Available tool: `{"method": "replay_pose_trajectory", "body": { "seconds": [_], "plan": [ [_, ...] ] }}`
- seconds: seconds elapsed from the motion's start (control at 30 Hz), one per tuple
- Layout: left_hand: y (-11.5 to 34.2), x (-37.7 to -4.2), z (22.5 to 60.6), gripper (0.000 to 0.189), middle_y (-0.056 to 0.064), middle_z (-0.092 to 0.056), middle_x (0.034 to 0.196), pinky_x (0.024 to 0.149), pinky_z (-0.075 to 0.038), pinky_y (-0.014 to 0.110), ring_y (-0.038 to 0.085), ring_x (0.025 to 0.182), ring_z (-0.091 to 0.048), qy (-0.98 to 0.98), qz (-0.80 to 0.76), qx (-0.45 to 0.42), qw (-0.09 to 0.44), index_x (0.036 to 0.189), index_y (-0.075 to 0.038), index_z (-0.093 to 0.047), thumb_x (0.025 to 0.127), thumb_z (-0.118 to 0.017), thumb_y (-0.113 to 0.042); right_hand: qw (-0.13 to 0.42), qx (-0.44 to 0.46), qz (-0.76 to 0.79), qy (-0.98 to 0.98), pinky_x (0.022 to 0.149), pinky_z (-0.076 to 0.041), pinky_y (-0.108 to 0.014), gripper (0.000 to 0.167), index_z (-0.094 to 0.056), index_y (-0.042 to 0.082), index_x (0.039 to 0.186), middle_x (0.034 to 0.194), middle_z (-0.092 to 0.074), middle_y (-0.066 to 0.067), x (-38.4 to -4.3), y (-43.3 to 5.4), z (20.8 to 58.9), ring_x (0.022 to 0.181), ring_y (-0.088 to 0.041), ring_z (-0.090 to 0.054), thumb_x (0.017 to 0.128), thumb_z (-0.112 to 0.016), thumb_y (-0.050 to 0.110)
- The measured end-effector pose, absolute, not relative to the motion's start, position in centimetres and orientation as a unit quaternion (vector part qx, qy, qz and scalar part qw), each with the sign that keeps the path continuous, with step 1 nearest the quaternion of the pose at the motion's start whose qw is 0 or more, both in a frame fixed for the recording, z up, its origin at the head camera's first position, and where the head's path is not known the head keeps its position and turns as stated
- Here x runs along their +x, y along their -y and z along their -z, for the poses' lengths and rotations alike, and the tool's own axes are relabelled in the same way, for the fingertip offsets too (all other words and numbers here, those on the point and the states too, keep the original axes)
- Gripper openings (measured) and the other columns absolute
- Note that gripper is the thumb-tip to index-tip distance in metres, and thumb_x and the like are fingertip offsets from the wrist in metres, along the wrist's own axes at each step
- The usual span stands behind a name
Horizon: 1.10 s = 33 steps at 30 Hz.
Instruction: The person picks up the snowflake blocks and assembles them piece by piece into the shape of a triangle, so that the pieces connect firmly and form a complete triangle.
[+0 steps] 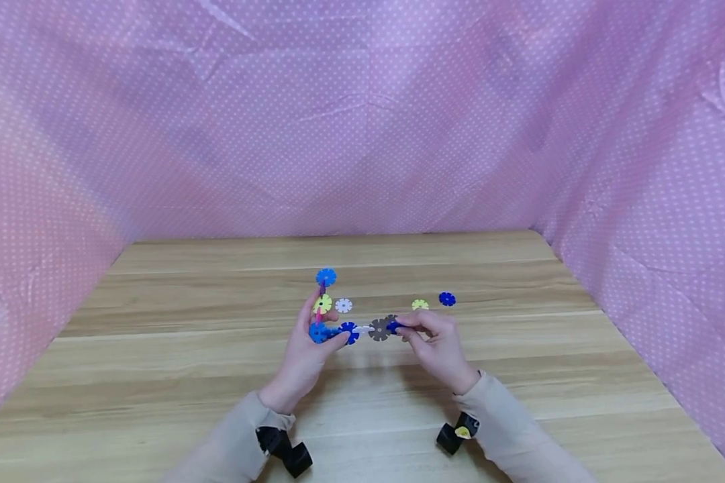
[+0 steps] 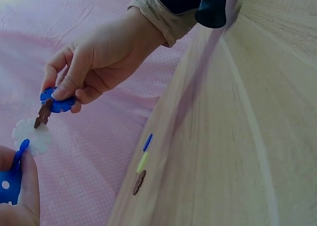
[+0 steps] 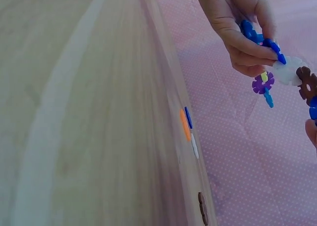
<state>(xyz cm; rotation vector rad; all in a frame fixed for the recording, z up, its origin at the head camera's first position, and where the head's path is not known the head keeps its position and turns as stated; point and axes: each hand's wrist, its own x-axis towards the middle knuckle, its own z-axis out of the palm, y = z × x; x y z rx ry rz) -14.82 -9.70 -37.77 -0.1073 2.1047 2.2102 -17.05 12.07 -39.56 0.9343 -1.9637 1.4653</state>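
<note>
A chain of notched plastic snowflake discs spans both hands above the table. My left hand (image 1: 299,359) grips its left part at a dark blue disc (image 1: 351,333) and a lighter blue disc (image 1: 317,333). From there a branch runs away past a yellow disc (image 1: 323,304) to a blue disc (image 1: 326,277); a purple disc (image 3: 262,83) shows on it in the right wrist view. Toward the right come a white disc (image 2: 30,137) and a brown disc (image 2: 43,113). Between thumb and fingers my right hand (image 1: 435,339) pinches a dark blue disc (image 2: 62,105) against the brown one's edge.
Loose discs lie flat on the wooden table (image 1: 217,376): white (image 1: 344,305), yellow (image 1: 419,304) and dark blue (image 1: 447,299), beyond the hands. A loose brown disc (image 2: 139,182) and an orange one (image 3: 185,124) show in the wrist views. Pink dotted cloth (image 1: 362,134) surrounds the table.
</note>
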Motion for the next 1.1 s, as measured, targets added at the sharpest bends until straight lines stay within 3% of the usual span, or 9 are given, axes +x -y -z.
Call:
{"method": "replay_pose_trajectory", "body": {
  "seconds": [0.2, 0.4, 0.53, 0.77, 0.97, 1.07, 1.1],
  "plan": [
    [9.6, -14.9, 38.0, 0.086, 0.009, -0.049, 0.111, 0.072, -0.051, 0.017, 0.015, 0.09, -0.052, -0.677, -0.734, -0.031, 0.037, 0.15, -0.026, -0.023, 0.083, -0.064, 0.01, 0.258, 0.352, -0.525, 0.731, 0.062, -0.054, -0.015, 0.023, -0.068, -0.004, 0.078, 0.074, -0.069, -0.017, -17.0, -12.0, 39.6, 0.068, -0.013, -0.065, 0.067, -0.069, -0.024],
    [9.6, -14.9, 38.1, 0.087, 0.012, -0.047, 0.112, 0.071, -0.051, 0.018, 0.015, 0.09, -0.054, -0.67, -0.74, -0.026, 0.046, 0.15, -0.027, -0.022, 0.083, -0.064, 0.01, 0.272, 0.361, -0.516, 0.728, 0.062, -0.054, -0.016, 0.022, -0.067, -0.006, 0.078, 0.074, -0.068, -0.019, -17.0, -11.8, 39.6, 0.066, -0.019, -0.065, 0.067, -0.069, -0.024],
    [9.8, -14.9, 38.2, 0.087, 0.013, -0.047, 0.113, 0.071, -0.052, 0.018, 0.015, 0.089, -0.053, -0.666, -0.744, -0.023, 0.05, 0.15, -0.026, -0.021, 0.083, -0.063, 0.01, 0.243, 0.35, -0.509, 0.748, 0.063, -0.055, -0.018, 0.02, -0.066, -0.004, 0.082, 0.078, -0.069, -0.017, -16.9, -11.8, 39.5, 0.068, -0.019, -0.066, 0.071, -0.069, -0.02],
    [10.6, -14.6, 38.3, 0.082, 0.016, -0.047, 0.12, 0.086, -0.055, 0.035, 0.018, 0.1, -0.06, -0.651, -0.754, -0.009, 0.081, 0.15, -0.03, -0.016, 0.089, -0.061, 0.002, 0.17, 0.303, -0.526, 0.776, 0.058, -0.055, -0.023, 0.016, -0.065, -0.002, 0.087, 0.081, -0.069, -0.014, -16.8, -12.0, 39.5, 0.065, -0.014, -0.063, 0.078, -0.067, -0.014],
    [11.8, -14.4, 38.6, 0.076, 0.024, -0.036, 0.143, 0.102, -0.044, 0.045, 0.031, 0.118, -0.055, -0.675, -0.729, 0.002, 0.114, 0.152, -0.027, -0.004, 0.096, -0.055, -0.018, 0.134, 0.293, -0.527, 0.787, 0.057, -0.053, -0.023, 0.016, -0.065, 0.0, 0.088, 0.081, -0.068, -0.011, -16.9, -12.6, 39.2, 0.066, -0.008, -0.061, 0.079, -0.065, -0.014],
    [12.3, -14.5, 38.7, 0.07, 0.024, -0.028, 0.146, 0.107, -0.037, 0.05, 0.035, 0.125, -0.048, -0.673, -0.729, 0.003, 0.125, 0.152, -0.022, -0.001, 0.099, -0.047, -0.027, 0.115, 0.295, -0.526, 0.789, 0.056, -0.052, -0.023, 0.016, -0.064, 0.0, 0.088, 0.081, -0.067, -0.012, -16.8, -13.1, 39.0, 0.068, -0.008, -0.061, 0.08, -0.064, -0.014],
    [12.4, -14.6, 38.7, 0.068, 0.024, -0.032, 0.144, 0.108, -0.036, 0.051, 0.036, 0.127, -0.047, -0.667, -0.734, 0.001, 0.129, 0.152, -0.021, -0.001, 0.1, -0.044, -0.028, 0.109, 0.3, -0.525, 0.789, 0.055, -0.052, -0.024, 0.016, -0.063, 0.0, 0.088, 0.081, -0.067, -0.012, -16.8, -13.3, 39.0, 0.068, -0.008, -0.061, 0.08, -0.064, -0.014]
  ]
}}
